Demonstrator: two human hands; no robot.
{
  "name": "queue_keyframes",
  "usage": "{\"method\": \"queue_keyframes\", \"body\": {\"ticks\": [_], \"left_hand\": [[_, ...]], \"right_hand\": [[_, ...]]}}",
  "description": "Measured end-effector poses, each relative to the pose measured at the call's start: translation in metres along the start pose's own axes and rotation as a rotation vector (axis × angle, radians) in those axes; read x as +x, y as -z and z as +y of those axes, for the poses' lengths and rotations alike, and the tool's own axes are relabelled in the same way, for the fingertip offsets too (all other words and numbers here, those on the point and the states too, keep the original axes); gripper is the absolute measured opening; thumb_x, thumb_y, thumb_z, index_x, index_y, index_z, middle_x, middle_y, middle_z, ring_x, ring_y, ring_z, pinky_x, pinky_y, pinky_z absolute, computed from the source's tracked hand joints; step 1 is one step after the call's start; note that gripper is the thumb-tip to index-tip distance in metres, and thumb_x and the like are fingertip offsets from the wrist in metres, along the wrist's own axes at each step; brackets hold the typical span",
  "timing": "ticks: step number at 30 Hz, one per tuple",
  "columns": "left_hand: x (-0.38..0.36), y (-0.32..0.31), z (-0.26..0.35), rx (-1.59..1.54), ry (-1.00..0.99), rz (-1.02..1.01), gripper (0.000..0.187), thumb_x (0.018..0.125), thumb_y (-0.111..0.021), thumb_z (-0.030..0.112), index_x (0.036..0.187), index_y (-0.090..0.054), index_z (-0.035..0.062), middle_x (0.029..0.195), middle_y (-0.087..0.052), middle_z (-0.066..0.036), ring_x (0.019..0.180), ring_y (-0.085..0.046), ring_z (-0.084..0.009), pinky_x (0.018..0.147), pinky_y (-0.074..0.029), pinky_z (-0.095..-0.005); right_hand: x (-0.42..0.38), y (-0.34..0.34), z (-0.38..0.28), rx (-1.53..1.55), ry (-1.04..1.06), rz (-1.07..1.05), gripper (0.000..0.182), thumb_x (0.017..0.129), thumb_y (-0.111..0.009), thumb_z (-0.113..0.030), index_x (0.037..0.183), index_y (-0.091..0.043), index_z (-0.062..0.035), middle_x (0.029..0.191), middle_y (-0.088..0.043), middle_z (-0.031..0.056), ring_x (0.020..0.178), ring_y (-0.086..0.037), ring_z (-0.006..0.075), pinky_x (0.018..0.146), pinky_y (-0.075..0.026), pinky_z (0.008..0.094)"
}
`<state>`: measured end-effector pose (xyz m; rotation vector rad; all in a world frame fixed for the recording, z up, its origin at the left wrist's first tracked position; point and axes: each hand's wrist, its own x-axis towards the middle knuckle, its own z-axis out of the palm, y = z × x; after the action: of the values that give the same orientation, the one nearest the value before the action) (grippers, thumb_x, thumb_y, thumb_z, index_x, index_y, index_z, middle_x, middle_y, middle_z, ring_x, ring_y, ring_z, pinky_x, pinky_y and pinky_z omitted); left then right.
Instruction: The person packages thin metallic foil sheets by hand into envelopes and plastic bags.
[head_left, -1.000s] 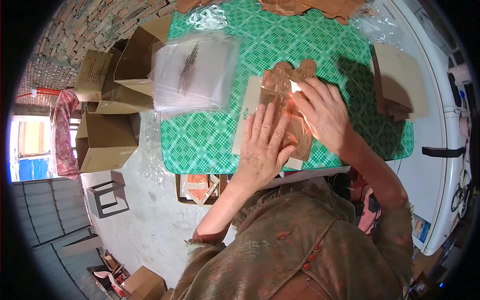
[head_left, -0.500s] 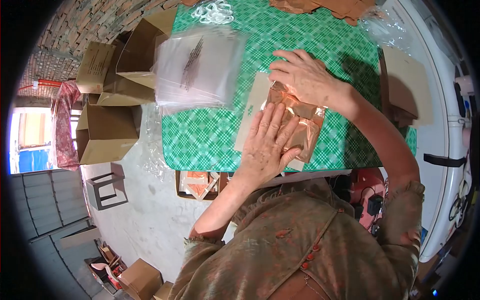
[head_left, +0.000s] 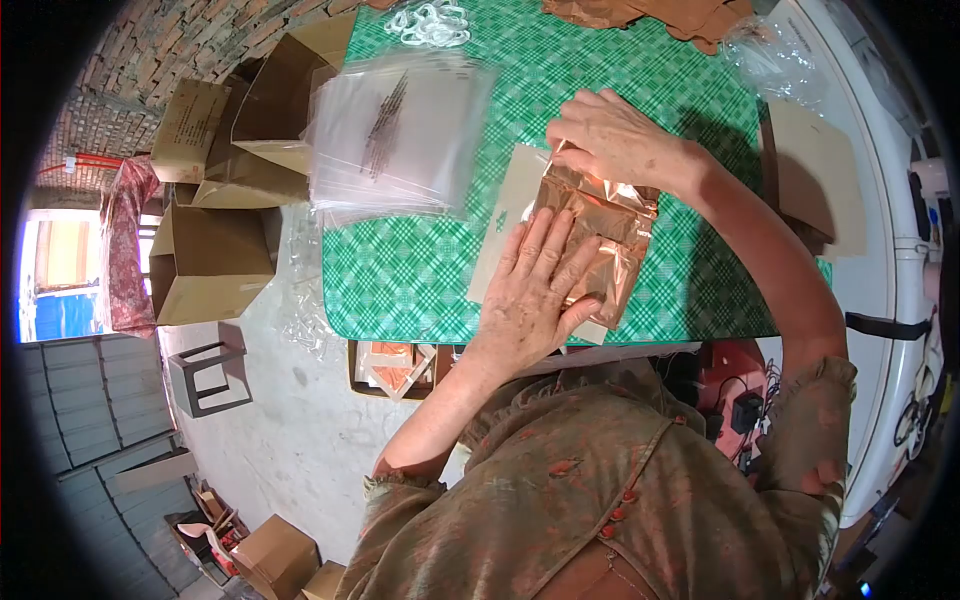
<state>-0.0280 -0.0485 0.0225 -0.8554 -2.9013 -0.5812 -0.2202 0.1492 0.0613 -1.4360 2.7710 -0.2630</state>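
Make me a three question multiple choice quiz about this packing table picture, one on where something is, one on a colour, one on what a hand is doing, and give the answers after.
1. Where does the stack of clear plastic bags lie?
A. on the table's left part
B. on the floor
C. in a cardboard box

2. What colour is the tablecloth?
A. red stripes
B. green and white checks
C. plain blue

3. What is the left hand doing?
A. hanging off the table
B. lying flat on the copper-coloured packet
C. holding a box

Answers:
1 A, the bags rest on the cloth at the left, above the edge near the cardboard boxes.
2 B, a green and white check pattern covers the tabletop.
3 B, its palm and spread fingers press down on the packet while the right hand grips the packet's far end.
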Motion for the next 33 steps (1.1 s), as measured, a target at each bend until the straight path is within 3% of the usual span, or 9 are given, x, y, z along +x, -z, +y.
{"method": "queue_keyframes", "body": {"ticks": [2, 5, 8, 17, 18, 21, 23, 26, 33], "left_hand": [[0.000, 0.000, 0.000, 0.000, 0.002, -0.002, 0.076, 0.103, -0.060, 0.054, 0.167, -0.042, 0.0172, 0.175, -0.031, -0.018, 0.164, -0.023, -0.0376, 0.134, -0.015, -0.0554], [0.001, 0.002, 0.000, -0.007, -0.001, -0.018, 0.076, 0.103, -0.059, 0.054, 0.167, -0.042, 0.0172, 0.175, -0.031, -0.018, 0.164, -0.023, -0.0373, 0.135, -0.015, -0.0552], [0.000, 0.002, -0.001, 0.002, -0.016, -0.021, 0.076, 0.104, -0.059, 0.053, 0.167, -0.042, 0.0157, 0.176, -0.031, -0.017, 0.164, -0.023, -0.0364, 0.135, -0.014, -0.0551], [-0.003, 0.008, -0.008, -0.121, 0.073, 0.227, 0.079, 0.100, -0.073, 0.034, 0.167, -0.040, 0.0071, 0.174, -0.029, -0.025, 0.161, -0.026, -0.0474, 0.130, -0.027, -0.0574], [-0.002, 0.011, -0.006, -0.124, 0.109, 0.259, 0.080, 0.098, -0.076, 0.026, 0.166, -0.039, 0.0043, 0.172, -0.033, -0.025, 0.160, -0.031, -0.0460, 0.129, -0.030, -0.0557], [0.000, 0.013, -0.013, -0.234, 0.187, 0.270, 0.079, 0.098, -0.076, 0.025, 0.165, -0.040, 0.0032, 0.168, -0.040, -0.026, 0.157, -0.036, -0.0452, 0.128, -0.032, -0.0541], [0.001, 0.018, -0.016, -0.255, 0.228, 0.308, 0.075, 0.099, -0.076, 0.023, 0.163, -0.042, 0.0018, 0.156, -0.055, -0.024, 0.144, -0.051, -0.0419, 0.121, -0.041, -0.0508], [0.003, 0.023, -0.020, -0.258, 0.304, 0.289, 0.073, 0.099, -0.078, 0.023, 0.162, -0.046, 0.0036, 0.145, -0.064, -0.020, 0.135, -0.056, -0.0371, 0.115, -0.045, -0.0484], [0.012, 0.034, -0.025, -0.332, 0.338, 0.271, 0.071, 0.097, -0.079, 0.024, 0.157, -0.049, 0.0012, 0.133, -0.071, -0.017, 0.120, -0.063, -0.0332, 0.106, -0.049, -0.0460]], "right_hand": [[0.001, -0.006, 0.002, -0.003, -0.005, 0.052, 0.020, 0.102, -0.067, -0.028, 0.109, -0.066, -0.0083, 0.106, -0.064, 0.0062, 0.110, -0.055, 0.0285, 0.101, -0.043, 0.0429], [0.010, -0.004, 0.011, 0.049, -0.036, -0.128, 0.029, 0.104, -0.066, -0.036, 0.116, -0.068, -0.0092, 0.114, -0.067, 0.0093, 0.119, -0.057, 0.0321, 0.104, -0.043, 0.0524], [0.015, 0.004, 0.016, 0.097, -0.061, -0.239, 0.028, 0.102, -0.067, -0.035, 0.112, -0.069, -0.0088, 0.113, -0.067, 0.0097, 0.120, -0.056, 0.0331, 0.104, -0.044, 0.0499], [-0.004, 0.020, 0.018, 0.380, -0.123, -0.227, 0.018, 0.098, -0.061, -0.018, 0.107, -0.060, -0.0024, 0.095, -0.062, 0.0139, 0.095, -0.059, 0.0324, 0.085, -0.049, 0.0472], [-0.008, 0.024, 0.018, 0.424, -0.179, -0.243, 0.018, 0.099, -0.061, -0.018, 0.107, -0.060, -0.0020, 0.093, -0.062, 0.0141, 0.092, -0.059, 0.0309, 0.083, -0.049, 0.0461], [-0.020, 0.029, 0.019, 0.529, -0.293, -0.247, 0.019, 0.102, -0.059, -0.020, 0.107, -0.058, -0.0014, 0.090, -0.060, 0.0139, 0.085, -0.058, 0.0261, 0.079, -0.049, 0.0429], [-0.032, 0.027, 0.023, 0.558, -0.296, -0.193, 0.021, 0.104, -0.059, -0.022, 0.107, -0.058, -0.0016, 0.090, -0.059, 0.0125, 0.085, -0.057, 0.0229, 0.078, -0.049, 0.0408], [-0.045, 0.026, 0.028, 0.574, -0.307, -0.163, 0.023, 0.104, -0.058, -0.023, 0.112, -0.059, -0.0012, 0.095, -0.059, 0.0146, 0.090, -0.057, 0.0263, 0.082, -0.049, 0.0431], [-0.083, 0.037, 0.021, 0.778, -0.473, -0.040, 0.024, 0.110, -0.059, -0.027, 0.113, -0.058, -0.0034, 0.092, -0.057, 0.0045, 0.087, -0.057, 0.0121, 0.076, -0.050, 0.0321]]}}
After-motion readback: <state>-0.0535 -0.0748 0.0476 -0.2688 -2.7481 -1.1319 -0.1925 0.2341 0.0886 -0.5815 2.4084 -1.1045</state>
